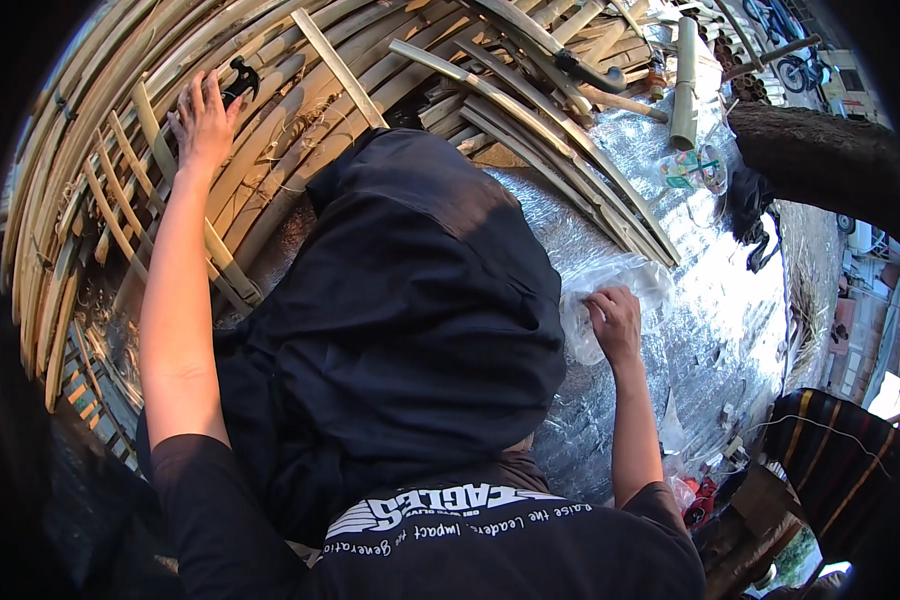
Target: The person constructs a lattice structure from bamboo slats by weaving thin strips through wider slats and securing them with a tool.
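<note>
My left hand (205, 125) reaches to the far left, fingers stretched out over the bamboo strips (270, 175). A black hammer (240, 82) shows right beside its thumb and index finger; part of the handle is hidden, and the hand does not visibly wrap round it. On the right, my right hand (618, 325) has its fingers drawn together at a crumpled clear plastic bag (640, 275), which lies on a silvery foil sheet (715, 330). Dark cloth (420, 270) covers my lap between both arms.
Long split bamboo pieces (570, 155) lie ahead, pointing toward the right. A short bamboo tube (685, 85) and another clear plastic piece (698, 170) are farther off. A thick dark trunk (820, 150) crosses the right side, above a striped dark cloth (830, 460).
</note>
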